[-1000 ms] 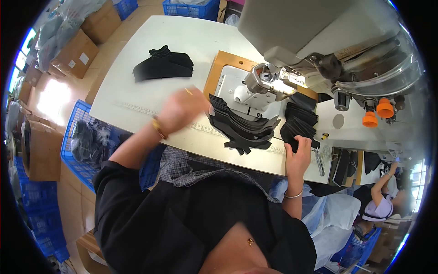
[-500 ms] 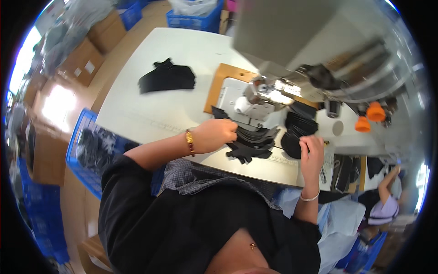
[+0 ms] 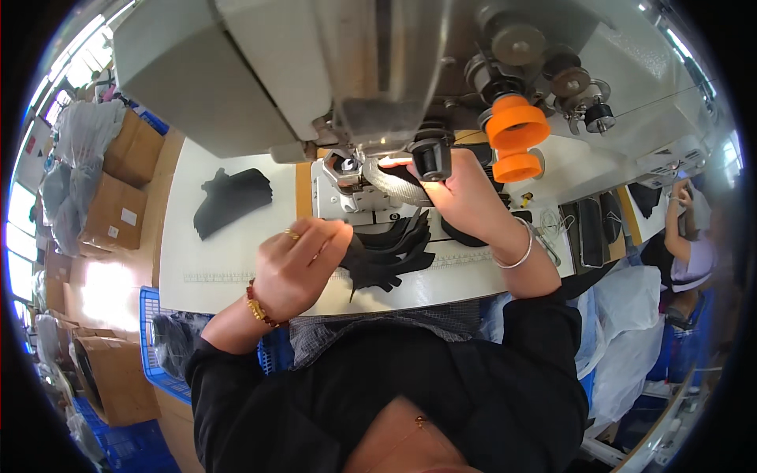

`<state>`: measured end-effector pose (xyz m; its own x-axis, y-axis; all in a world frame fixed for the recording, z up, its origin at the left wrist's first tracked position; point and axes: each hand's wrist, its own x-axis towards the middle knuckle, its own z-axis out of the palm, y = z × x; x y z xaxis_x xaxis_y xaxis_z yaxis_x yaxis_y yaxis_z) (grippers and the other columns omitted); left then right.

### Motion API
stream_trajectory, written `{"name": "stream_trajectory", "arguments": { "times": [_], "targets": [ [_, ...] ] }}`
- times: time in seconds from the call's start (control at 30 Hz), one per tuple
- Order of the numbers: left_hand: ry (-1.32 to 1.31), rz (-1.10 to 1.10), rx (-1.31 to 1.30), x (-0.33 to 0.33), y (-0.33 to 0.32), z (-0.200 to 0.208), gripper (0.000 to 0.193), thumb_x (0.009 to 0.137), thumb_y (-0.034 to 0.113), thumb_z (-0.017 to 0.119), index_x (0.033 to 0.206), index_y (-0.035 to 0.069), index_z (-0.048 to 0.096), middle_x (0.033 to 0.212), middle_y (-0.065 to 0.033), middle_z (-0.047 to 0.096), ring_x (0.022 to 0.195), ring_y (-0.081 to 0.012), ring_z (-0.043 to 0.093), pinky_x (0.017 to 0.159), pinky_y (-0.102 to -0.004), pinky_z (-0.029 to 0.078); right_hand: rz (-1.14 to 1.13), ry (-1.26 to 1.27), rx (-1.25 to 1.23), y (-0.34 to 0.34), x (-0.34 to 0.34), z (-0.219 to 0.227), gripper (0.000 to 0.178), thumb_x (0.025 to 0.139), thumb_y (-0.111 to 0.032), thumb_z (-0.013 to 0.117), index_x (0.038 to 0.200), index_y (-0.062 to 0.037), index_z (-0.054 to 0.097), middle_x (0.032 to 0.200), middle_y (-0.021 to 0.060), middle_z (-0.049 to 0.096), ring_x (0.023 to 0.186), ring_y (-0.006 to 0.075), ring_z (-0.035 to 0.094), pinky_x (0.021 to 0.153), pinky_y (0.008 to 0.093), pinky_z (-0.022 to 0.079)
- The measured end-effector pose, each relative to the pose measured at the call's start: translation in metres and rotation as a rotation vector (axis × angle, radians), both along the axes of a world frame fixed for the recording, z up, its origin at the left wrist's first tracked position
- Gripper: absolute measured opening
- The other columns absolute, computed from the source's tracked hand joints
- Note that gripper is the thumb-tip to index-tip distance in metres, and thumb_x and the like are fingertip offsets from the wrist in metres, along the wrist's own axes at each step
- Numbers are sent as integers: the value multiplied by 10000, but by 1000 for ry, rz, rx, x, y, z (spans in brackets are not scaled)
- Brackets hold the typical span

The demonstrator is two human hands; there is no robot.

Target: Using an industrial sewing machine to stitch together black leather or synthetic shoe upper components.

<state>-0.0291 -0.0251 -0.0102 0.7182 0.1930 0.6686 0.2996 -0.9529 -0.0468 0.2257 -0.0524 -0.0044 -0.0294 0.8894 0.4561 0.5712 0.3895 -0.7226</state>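
Note:
My right hand, with a silver bangle at the wrist, reaches in under the head of the sewing machine. Black fabric shows between its fingers, which are partly hidden by a black knob. My left hand wears a ring and a beaded bracelet. Its fingers are curled and pressed together beside a fanned pile of black cut pieces; whatever they hold is hidden. Another bundle of black pieces lies partly under my right wrist.
A separate stack of black pieces lies on the white table at left. Orange thread holders hang from the machine. A blue crate stands at lower left, cardboard boxes beyond. At right another person works.
My right hand has moved up and left, from the bundle on the right to under the machine head. My left hand has drawn back leftward off the fanned pile. The view has shifted.

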Motion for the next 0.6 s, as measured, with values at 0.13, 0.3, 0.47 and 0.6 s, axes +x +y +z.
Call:
{"name": "stream_trajectory", "arguments": {
  "times": [0.13,0.3,0.47,0.6],
  "targets": [
    [-121,-22,169,21,14,20,284,684,-5,686,968,-26,697,897,-95,646,788,-216,657,549,-279,526,-4,-85,63,3,5,-12,169,776,-21,594,933,10,648,674,139,543,584,254,493,564,354,393],
    [-102,142,44,37,14,19,221,663,0,686,882,22,700,902,-62,634,748,-207,631,554,-274,513,56,-145,-2,4,7,-4,235,740,-29,613,948,-82,709,735,166,650,743,387,624,667,444,499],
    [-124,127,4,38,24,11,172,691,-11,692,858,28,692,952,-59,659,757,-233,631,610,-321,515,94,-176,95,9,8,-7,132,778,-131,685,896,-144,744,728,99,659,627,329,561,589,391,425],
    [-144,106,-20,38,27,12,200,570,-53,731,714,1,603,843,-120,591,731,-317,610,619,-371,503,80,-134,117,8,4,-5,153,776,-169,700,918,-161,756,698,83,646,625,306,545,585,380,417]
  ]
}}
